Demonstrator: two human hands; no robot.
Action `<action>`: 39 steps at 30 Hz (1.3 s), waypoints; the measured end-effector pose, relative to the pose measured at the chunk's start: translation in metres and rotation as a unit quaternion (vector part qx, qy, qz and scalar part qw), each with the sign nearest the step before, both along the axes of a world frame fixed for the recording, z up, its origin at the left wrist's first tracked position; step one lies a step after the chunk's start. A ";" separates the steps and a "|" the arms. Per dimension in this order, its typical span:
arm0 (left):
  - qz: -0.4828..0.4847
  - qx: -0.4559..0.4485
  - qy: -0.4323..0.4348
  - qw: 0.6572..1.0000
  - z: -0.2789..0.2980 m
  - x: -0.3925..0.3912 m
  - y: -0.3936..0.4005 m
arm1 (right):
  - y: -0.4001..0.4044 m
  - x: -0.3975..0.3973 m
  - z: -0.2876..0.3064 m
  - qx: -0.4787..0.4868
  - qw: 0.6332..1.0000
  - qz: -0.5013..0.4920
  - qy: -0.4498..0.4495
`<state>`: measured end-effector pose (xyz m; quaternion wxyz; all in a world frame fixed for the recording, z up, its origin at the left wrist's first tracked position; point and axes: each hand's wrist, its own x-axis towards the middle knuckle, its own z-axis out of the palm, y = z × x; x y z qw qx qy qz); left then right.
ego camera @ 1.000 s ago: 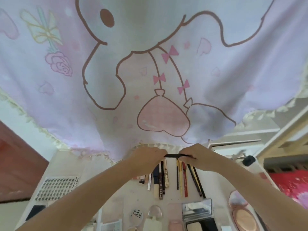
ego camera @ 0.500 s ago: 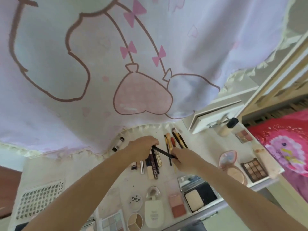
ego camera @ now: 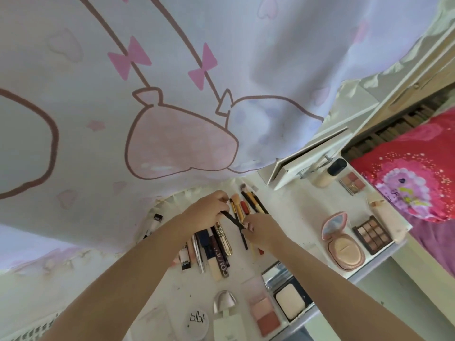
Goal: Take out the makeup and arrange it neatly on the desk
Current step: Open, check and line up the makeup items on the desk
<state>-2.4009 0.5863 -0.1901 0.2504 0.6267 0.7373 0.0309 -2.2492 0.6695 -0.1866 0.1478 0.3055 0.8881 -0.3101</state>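
Head view: both hands [ego camera: 206, 212] [ego camera: 261, 228] pinch a black pencil [ego camera: 232, 221].

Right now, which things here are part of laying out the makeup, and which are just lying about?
Part of the job: black pencil held by left hand and right hand; brushes; eyeshadow palette; pink compact.
Lying about: curtain; red bedding.
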 end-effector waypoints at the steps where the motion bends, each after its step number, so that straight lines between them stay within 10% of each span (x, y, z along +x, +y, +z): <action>1: 0.001 0.002 0.008 1.000 -0.002 -0.004 0.001 | -0.001 -0.002 -0.002 -0.011 1.000 0.009 -0.023; 23: -0.119 -0.105 0.156 0.975 -0.019 -0.003 0.028 | -0.028 -0.024 -0.019 0.011 0.989 -0.044 -0.143; 39: 0.108 -0.015 0.068 0.992 -0.017 -0.007 -0.047 | -0.040 -0.019 -0.026 0.026 0.999 0.010 -0.036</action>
